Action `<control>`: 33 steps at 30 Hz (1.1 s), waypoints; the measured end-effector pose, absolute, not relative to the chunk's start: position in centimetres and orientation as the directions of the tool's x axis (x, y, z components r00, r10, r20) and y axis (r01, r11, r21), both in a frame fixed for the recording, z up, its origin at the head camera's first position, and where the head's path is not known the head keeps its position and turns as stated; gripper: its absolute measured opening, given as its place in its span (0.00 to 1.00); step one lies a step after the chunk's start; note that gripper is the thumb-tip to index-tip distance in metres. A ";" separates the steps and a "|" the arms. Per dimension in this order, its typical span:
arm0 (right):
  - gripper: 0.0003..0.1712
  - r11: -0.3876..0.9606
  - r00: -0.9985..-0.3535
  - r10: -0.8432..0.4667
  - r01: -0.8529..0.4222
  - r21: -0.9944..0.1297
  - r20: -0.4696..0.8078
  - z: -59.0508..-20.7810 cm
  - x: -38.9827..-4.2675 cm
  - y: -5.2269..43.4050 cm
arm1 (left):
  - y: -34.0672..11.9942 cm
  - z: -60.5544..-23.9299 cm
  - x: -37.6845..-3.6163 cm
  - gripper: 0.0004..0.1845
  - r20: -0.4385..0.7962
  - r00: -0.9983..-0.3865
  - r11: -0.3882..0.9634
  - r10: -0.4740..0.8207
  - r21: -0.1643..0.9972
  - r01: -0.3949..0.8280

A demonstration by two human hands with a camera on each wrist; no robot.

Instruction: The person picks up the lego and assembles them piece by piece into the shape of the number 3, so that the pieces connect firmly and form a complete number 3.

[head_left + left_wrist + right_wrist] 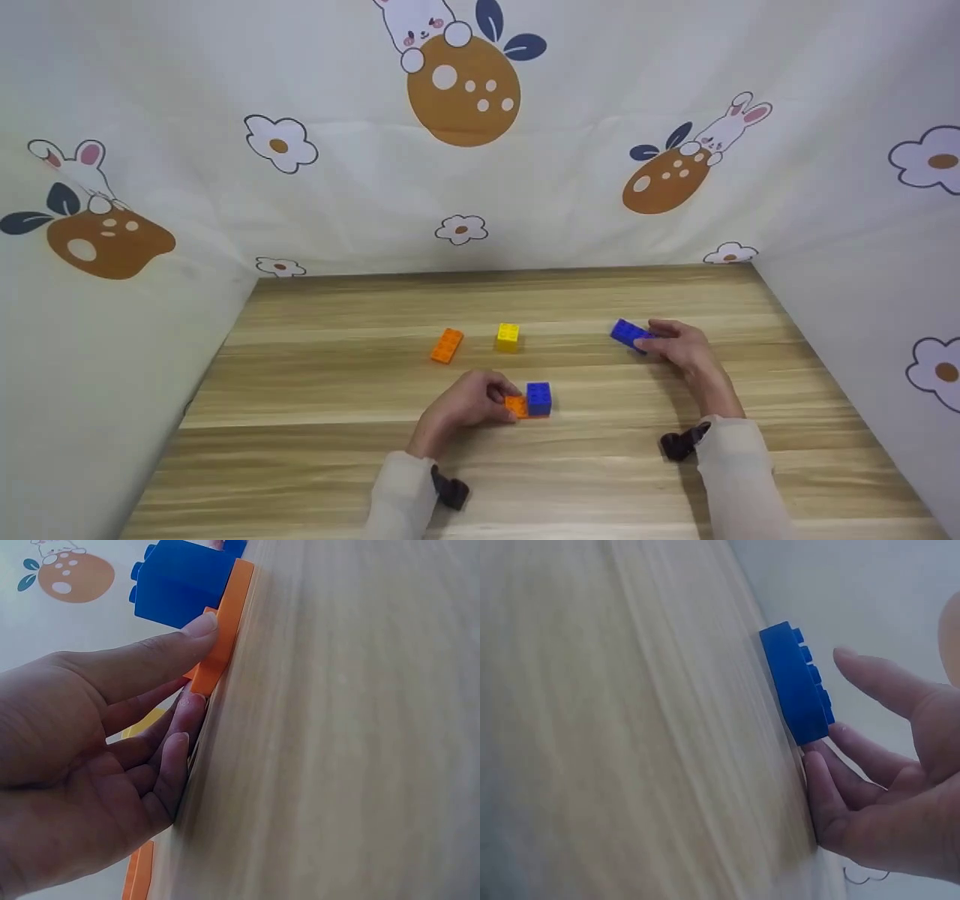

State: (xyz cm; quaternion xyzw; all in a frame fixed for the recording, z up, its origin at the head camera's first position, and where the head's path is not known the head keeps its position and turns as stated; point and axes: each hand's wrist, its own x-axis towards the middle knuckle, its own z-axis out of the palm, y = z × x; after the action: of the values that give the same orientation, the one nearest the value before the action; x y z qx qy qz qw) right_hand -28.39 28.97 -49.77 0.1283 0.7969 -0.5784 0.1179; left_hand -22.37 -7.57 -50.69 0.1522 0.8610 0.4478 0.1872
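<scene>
1. Head view: my left hand (469, 401) rests on the table (315, 450) near its middle, wrist low, fingers curled toward an orange plate (517, 406) with a blue cube (538, 398) stacked on its right end.
2. Left wrist view: my fingertips (201, 625) press the plate's (225, 630) edge, thumb above, the other fingers lying together against the wood; the cube (180, 585) stands just past them.
3. My right hand (675, 346) lies further right and further back, fingers loosely bent, touching the near end of a blue brick (628, 334) that lies flat on the table.
4. Right wrist view: my fingers (832, 802) are spread slightly apart beside the brick (795, 686); they touch its end, but I cannot tell whether they clamp it.
5. An orange brick (447, 346) and a yellow cube (508, 337) sit behind my left hand, near each other but apart.
6. Bare wood runs wide to the left and along the near edge; the cloth wall (862, 300) stands well right of my right hand.
</scene>
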 end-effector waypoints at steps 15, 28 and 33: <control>0.35 0.526 -0.951 0.067 0.292 -0.799 -0.303 -48.1 -28.5 27.6 | -7.5 -50.5 -22.4 0.14 -0.225 -0.883 0.564 0.412 0.824 0.053; 0.30 0.509 -0.985 -0.018 0.141 -0.849 -0.174 -44.7 -26.8 24.2 | -7.9 -50.9 -22.6 0.16 -0.227 -0.867 0.542 0.444 0.838 0.058; 0.28 0.504 -0.990 -0.058 0.080 -0.860 -0.126 -43.6 -25.9 22.8 | -7.8 -50.8 -22.6 0.16 -0.219 -0.867 0.552 0.449 0.830 0.076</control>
State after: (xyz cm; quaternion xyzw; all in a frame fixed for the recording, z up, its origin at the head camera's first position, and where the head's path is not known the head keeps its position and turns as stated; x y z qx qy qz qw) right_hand -25.88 22.82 -43.62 0.0063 0.8645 -0.4978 0.0692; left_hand -22.62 -7.84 -50.81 0.1532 0.8561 0.4475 0.2080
